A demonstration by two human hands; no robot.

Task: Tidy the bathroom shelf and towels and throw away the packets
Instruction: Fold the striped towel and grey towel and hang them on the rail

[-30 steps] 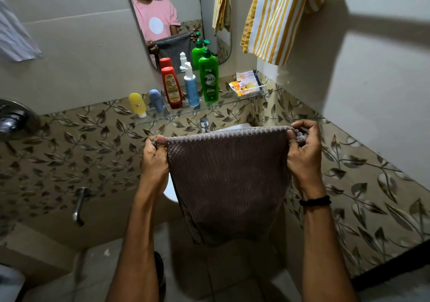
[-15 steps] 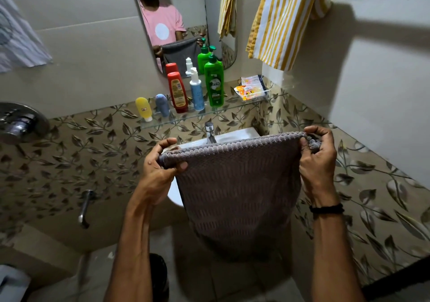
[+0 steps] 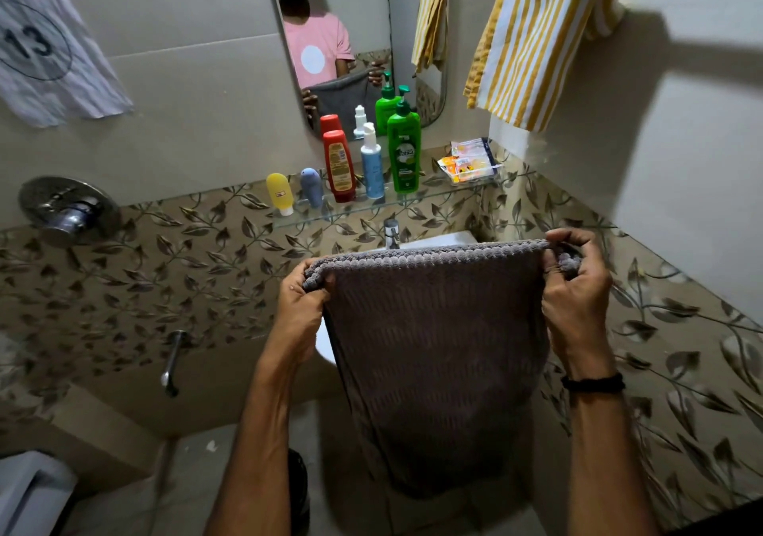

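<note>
A grey-brown ribbed towel (image 3: 437,354) hangs folded in front of me, over the sink. My left hand (image 3: 299,308) pinches its upper left corner and my right hand (image 3: 576,288) grips the upper right corner, so the top edge is stretched level. On the glass shelf (image 3: 433,201) stand a yellow tube (image 3: 280,193), a blue-grey tube (image 3: 311,186), a red bottle (image 3: 338,166), a white and blue pump bottle (image 3: 371,164) and a green pump bottle (image 3: 404,149). Orange and white packets (image 3: 468,160) lie at the shelf's right end.
A yellow striped towel (image 3: 532,40) hangs from a rail at the upper right. A white cloth (image 3: 45,48) hangs at the upper left. The mirror (image 3: 338,40) is above the shelf, the tap (image 3: 391,232) and white sink (image 3: 437,240) below it. A shower valve (image 3: 66,209) is on the left wall.
My left hand has shifted its hold at the towel's left corner, from a fist grip to fingers pinching under the edge. The towel sits lower in the view than one second ago.
</note>
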